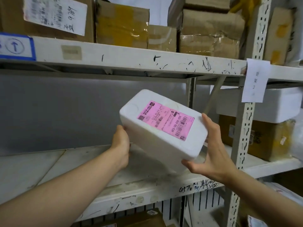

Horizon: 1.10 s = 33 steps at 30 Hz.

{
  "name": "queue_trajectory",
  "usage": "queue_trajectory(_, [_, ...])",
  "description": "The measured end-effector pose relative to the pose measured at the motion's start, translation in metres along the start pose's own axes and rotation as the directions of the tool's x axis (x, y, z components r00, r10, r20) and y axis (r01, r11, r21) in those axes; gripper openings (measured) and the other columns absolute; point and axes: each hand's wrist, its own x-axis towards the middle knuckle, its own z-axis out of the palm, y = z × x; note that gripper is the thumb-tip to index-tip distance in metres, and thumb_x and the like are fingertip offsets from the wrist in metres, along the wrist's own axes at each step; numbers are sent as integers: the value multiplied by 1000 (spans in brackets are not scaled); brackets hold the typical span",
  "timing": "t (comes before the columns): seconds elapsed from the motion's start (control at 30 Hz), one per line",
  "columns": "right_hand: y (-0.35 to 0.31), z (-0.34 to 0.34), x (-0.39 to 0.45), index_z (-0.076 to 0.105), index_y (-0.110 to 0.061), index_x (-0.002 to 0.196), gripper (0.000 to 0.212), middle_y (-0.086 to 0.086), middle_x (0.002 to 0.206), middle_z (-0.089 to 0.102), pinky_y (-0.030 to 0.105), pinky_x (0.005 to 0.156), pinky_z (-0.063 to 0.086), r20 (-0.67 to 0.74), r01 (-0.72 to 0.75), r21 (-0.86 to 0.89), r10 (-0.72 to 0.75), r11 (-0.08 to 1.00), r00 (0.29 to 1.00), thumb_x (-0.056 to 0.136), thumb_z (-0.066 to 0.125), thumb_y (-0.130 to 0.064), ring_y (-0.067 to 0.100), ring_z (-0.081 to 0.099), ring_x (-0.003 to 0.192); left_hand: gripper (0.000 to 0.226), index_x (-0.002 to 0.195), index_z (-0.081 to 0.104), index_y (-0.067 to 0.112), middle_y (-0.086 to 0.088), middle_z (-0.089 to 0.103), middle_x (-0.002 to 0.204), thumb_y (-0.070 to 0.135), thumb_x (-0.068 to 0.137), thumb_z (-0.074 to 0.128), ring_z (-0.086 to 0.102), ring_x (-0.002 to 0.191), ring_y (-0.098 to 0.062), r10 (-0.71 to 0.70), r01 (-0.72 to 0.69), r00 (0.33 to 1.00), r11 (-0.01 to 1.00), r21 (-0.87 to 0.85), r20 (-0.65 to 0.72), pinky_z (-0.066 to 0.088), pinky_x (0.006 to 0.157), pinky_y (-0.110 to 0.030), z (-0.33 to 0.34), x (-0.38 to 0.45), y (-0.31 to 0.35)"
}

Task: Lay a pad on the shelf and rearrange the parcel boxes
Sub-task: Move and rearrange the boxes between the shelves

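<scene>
Rearranging step, box in transit. Left hand [120,141] grips the white foam parcel box [164,126] at its left end, right hand [211,149] fingers spread, clasping the right end. Box tilted above the middle shelf [49,163]. Next: level it, set down.

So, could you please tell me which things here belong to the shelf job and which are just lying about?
Job:
- foam box, held by left hand and right hand
- middle shelf

Lying about:
- cardboard boxes above
- paper sign
</scene>
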Motion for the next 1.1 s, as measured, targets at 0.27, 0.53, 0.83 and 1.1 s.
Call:
queue_trajectory(0.27, [-52,-38,-8,8,-10,152,122,12,143,29,24,108,41,-77,129,-59,-133,990,988,61,75,-57,20,38,132,37,85,57,25,2,61,89,25,103,24,59,94,-28,92,-90,995,994,-60,43,49,96,-47,-28,-52,28])
queue_trajectory(0.53, [-107,-72,-2,10,1,148,115,-3,146,35,50,104,46,-250,239,-100,-257,966,934,74,63,-70,22,46,130,33,82,57,23,4,56,86,21,103,31,56,90,-26,289,-280,943,957,-77,165,50,92,-43,-34,-99,72])
queue_trajectory(0.83, [-150,-83,46,10,-2,149,117,4,145,34,50,105,47,-482,264,-104,-281,959,830,73,65,-71,23,41,135,29,83,61,24,6,63,85,28,100,38,57,84,-22,506,-500,827,861,-93,242,47,75,-32,-29,-121,164])
queue_trajectory(1.1, [-184,-71,128,8,-26,156,127,-10,145,26,56,97,51,-687,182,-43,-161,982,708,58,70,-81,17,34,136,15,97,61,28,-1,69,107,32,97,47,65,106,-26,612,-622,703,776,-104,363,51,100,-49,-4,-125,235])
